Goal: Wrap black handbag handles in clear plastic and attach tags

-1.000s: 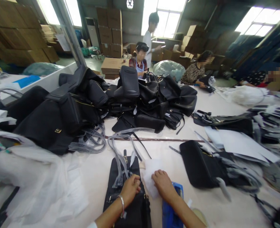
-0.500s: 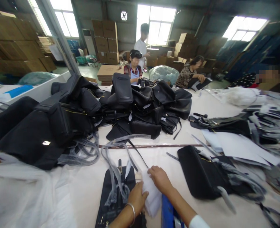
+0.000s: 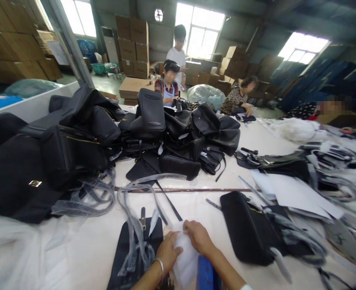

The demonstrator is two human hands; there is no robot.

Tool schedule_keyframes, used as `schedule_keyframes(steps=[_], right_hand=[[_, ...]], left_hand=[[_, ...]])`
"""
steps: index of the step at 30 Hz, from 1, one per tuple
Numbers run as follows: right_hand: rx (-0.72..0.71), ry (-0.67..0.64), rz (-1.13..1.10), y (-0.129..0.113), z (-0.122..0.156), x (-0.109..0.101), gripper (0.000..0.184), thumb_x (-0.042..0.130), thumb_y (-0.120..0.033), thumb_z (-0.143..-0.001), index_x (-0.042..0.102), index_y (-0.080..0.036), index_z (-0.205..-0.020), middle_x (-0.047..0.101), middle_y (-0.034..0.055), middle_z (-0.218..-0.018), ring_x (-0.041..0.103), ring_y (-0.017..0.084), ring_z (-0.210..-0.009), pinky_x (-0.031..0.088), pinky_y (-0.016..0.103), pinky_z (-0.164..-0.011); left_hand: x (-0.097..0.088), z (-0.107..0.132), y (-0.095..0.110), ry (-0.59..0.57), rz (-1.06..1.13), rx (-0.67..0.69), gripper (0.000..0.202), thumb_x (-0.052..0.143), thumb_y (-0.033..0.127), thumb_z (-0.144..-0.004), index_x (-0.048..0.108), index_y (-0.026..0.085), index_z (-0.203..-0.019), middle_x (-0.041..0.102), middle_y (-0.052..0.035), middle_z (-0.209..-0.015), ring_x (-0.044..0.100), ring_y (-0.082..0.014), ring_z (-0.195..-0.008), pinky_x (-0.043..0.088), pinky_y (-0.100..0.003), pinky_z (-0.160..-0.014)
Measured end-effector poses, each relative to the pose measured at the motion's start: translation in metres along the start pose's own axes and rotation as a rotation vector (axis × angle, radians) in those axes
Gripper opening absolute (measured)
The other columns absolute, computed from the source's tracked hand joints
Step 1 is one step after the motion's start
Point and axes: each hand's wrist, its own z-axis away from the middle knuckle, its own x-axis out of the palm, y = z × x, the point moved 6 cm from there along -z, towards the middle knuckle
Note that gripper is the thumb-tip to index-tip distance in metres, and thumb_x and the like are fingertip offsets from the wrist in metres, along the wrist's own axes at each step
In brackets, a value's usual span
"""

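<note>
Toward the near edge of the tabletop (image 3: pixel 87 245), the person's left hand (image 3: pixel 169 253) and right hand (image 3: pixel 198 238) both grip a thin white sheet (image 3: pixel 186 264), fingers curled at its left and upper edges. Just right of it, partly hidden by the right forearm, is a blue container (image 3: pixel 204 273); just left, a black backpack (image 3: pixel 119 253) lies flat, plastic-wrapped straps (image 3: pixel 128 264) trailing over it and beyond. White wrapping (image 3: pixel 11 249) is heaped toward the left edge. Farther right lies another black bag (image 3: pixel 241 231), with loose white papers (image 3: pixel 304 195) behind it. Past a dark seam (image 3: pixel 226 189), black bags (image 3: pixel 150 108) pile up from the left edge across the middle. Near the far edge is a co-worker in a checked shirt (image 3: pixel 167 90).
</note>
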Motion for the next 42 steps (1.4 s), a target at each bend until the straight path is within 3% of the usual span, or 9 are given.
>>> schedule_keyframes(steps=[5, 13, 17, 19, 23, 28, 33, 39, 42], right_hand=[[0.214, 0.141, -0.166, 0.024, -0.016, -0.004, 0.013, 0.041, -0.024, -0.088, 0.053, -0.025, -0.086, 0.063, -0.0045, -0.069, 0.06, 0.015, -0.064, 0.036, 0.023, -0.059], [0.394, 0.468, -0.378, 0.029, -0.009, -0.047, 0.029, 0.03, -0.045, -0.092, 0.046, -0.022, -0.097, 0.067, 0.0067, -0.088, 0.065, 0.022, -0.079, 0.048, 0.031, -0.07], [0.382, 0.449, -0.697, 0.004, 0.007, -0.039, 0.038, 0.046, -0.052, -0.085, 0.05, -0.02, -0.104, 0.068, 0.0058, -0.084, 0.065, 0.021, -0.076, 0.05, 0.03, -0.066], [0.362, 0.385, -0.888, -0.02, 0.014, -0.026, 0.044, 0.052, -0.051, -0.082, 0.051, -0.018, -0.11, 0.068, 0.0036, -0.078, 0.064, 0.021, -0.071, 0.05, 0.029, -0.063], [0.251, 0.212, -1.061, -0.094, 0.029, 0.002, 0.048, 0.052, -0.046, -0.083, 0.047, -0.017, -0.12, 0.066, 0.0015, -0.074, 0.063, 0.02, -0.067, 0.05, 0.028, -0.06], [0.083, -0.002, -1.108, -0.178, 0.055, 0.039, 0.043, 0.049, -0.044, -0.085, 0.047, -0.019, -0.12, 0.065, 0.0017, -0.078, 0.064, 0.019, -0.07, 0.051, 0.029, -0.064], [0.153, -0.298, -0.925, -0.192, 0.076, 0.094, 0.024, 0.04, -0.038, -0.088, 0.055, -0.019, -0.088, 0.063, 0.0002, -0.063, 0.061, 0.017, -0.05, 0.044, 0.025, -0.048], [-0.084, -0.056, -0.319, -0.22, 0.082, 0.112, 0.018, 0.048, -0.023, -0.084, 0.059, -0.021, -0.097, 0.067, 0.0068, -0.092, 0.065, 0.022, -0.085, 0.046, 0.029, -0.074], [-0.131, -0.056, -0.166, -0.24, 0.083, 0.119, 0.016, 0.051, -0.02, -0.08, 0.059, -0.02, -0.095, 0.065, 0.0079, -0.093, 0.064, 0.024, -0.09, 0.046, 0.031, -0.078]], left_hand=[[0.006, -0.003, -0.01, 0.064, -0.011, -0.071, 0.06, 0.052, 0.007, -0.068, 0.049, 0.015, -0.128, 0.049, -0.0107, -0.138, 0.043, -0.0208, -0.128, 0.028, -0.026, -0.107], [-0.006, 0.007, 0.006, 0.059, 0.104, -0.005, 0.055, 0.05, 0.003, -0.064, 0.058, 0.02, -0.115, 0.057, -0.0066, -0.123, 0.056, -0.02, -0.111, 0.039, -0.028, -0.098], [-0.056, 0.039, 0.012, 0.111, 0.215, 0.053, 0.052, 0.048, 0.013, -0.076, 0.053, 0.022, -0.127, 0.05, -0.0059, -0.139, 0.044, -0.0192, -0.128, 0.029, -0.029, -0.11], [-0.082, 0.069, 0.016, 0.076, 0.363, 0.046, 0.056, 0.049, 0.02, -0.078, 0.046, 0.023, -0.134, 0.05, -0.0062, -0.14, 0.049, -0.021, -0.125, 0.036, -0.033, -0.106], [-0.101, 0.131, 0.025, -0.101, 1.088, -0.023, 0.053, 0.056, 0.033, -0.078, 0.054, 0.015, -0.128, 0.063, -0.0148, -0.124, 0.061, -0.0286, -0.111, 0.045, -0.043, -0.096], [-0.101, 0.19, -0.022, 0.286, 1.25, -0.217, 0.045, 0.071, 0.032, -0.074, 0.063, 0.008, -0.111, 0.073, -0.0167, -0.099, 0.07, -0.028, -0.09, 0.053, -0.039, -0.084], [-0.128, 0.254, -0.086, 0.6, 1.191, -0.339, 0.032, 0.073, 0.03, -0.072, 0.065, 0.013, -0.098, 0.075, -0.0096, -0.09, 0.071, -0.0241, -0.082, 0.055, -0.033, -0.076], [-0.129, 0.285, -0.111, 0.382, 1.261, -0.368, 0.031, 0.072, 0.028, -0.07, 0.064, 0.013, -0.096, 0.075, -0.0068, -0.079, 0.069, -0.0227, -0.066, 0.054, -0.032, -0.064], [-0.123, 0.29, -0.125, 0.28, 1.242, -0.363, 0.035, 0.073, 0.028, -0.066, 0.065, 0.011, -0.095, 0.074, -0.0066, -0.073, 0.067, -0.0209, -0.058, 0.051, -0.029, -0.057]])
